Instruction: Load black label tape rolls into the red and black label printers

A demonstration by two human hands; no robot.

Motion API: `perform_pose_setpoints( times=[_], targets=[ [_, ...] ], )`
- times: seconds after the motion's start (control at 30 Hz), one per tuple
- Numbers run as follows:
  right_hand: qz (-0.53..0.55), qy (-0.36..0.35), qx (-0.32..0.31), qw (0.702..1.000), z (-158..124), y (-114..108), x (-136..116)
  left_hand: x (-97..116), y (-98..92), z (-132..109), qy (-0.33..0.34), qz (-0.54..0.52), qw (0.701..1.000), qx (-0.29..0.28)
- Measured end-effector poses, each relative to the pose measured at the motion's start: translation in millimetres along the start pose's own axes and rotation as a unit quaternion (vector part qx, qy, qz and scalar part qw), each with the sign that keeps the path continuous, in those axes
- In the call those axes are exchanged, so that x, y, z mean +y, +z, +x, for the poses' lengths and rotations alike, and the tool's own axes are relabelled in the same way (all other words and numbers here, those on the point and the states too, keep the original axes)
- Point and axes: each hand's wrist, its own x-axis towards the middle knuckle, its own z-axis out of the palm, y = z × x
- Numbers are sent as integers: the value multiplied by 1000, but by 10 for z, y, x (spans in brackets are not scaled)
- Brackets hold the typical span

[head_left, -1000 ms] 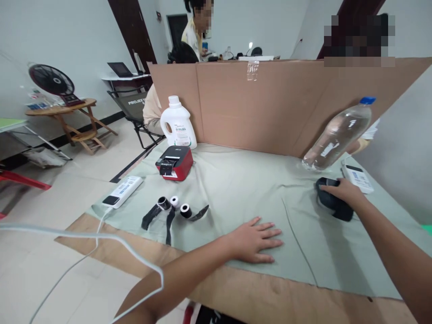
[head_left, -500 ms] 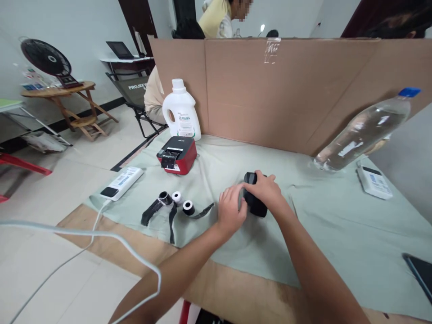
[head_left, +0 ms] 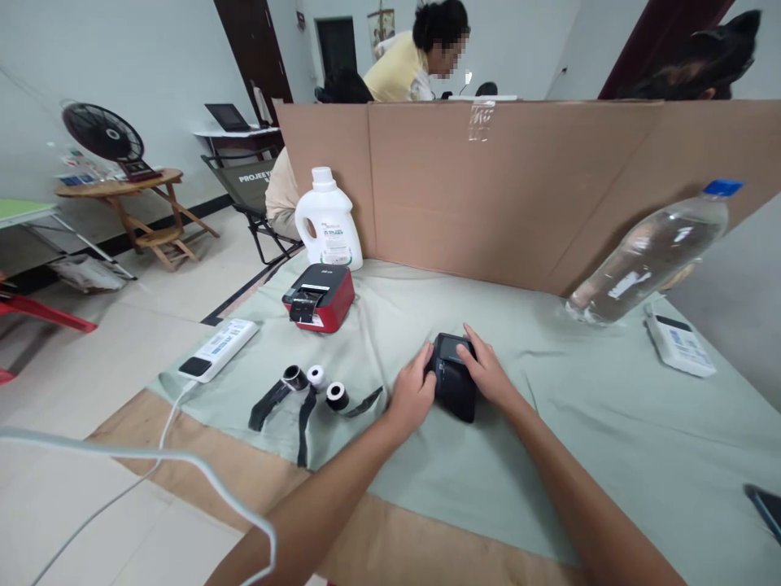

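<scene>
A black boxy device point(head_left: 456, 389) with a panel like a small dark screen on its upper part rests on the green cloth point(head_left: 586, 423). Fingers of my left hand point(head_left: 413, 389) are closed against its left side. On the opposite side my right hand point(head_left: 488, 370) grips it, the fingers bent over the right and upper edges. To the left of my left hand lie a black ribbon roll point(head_left: 295, 377), a white roll point(head_left: 316, 376) and a black-and-white roll point(head_left: 338, 396), with dark strips trailing off.
Behind the rolls are a red and black label printer point(head_left: 320, 298) and a white detergent jug point(head_left: 333, 224). A cardboard screen point(head_left: 464, 195) closes the back, with a water bottle point(head_left: 652, 256) leaning there. White power banks point(head_left: 218, 350) lie left and right; a cable point(head_left: 176, 457) crosses the lower left.
The black device now faces up with its screen-like panel showing. My right hand has moved from its top to its right side; my left hand has closed against the left side.
</scene>
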Motion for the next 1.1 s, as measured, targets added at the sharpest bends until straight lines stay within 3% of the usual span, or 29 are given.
perform_pose_setpoints(
  times=[0.1,0.27,0.73,1.1],
  targets=[
    [75,-23,40,996,-77,100,190,-38,17,35,-15,-10,1000,-3],
    [121,2,71,990,-124,168,189,-25,10,46,-17,23,1000,2],
    [120,-2,68,990,-103,147,179,-51,-75,89,22,227,972,-56],
    [125,-5,78,989,-79,181,221,23,-55,70,24,306,950,-62]
  ],
)
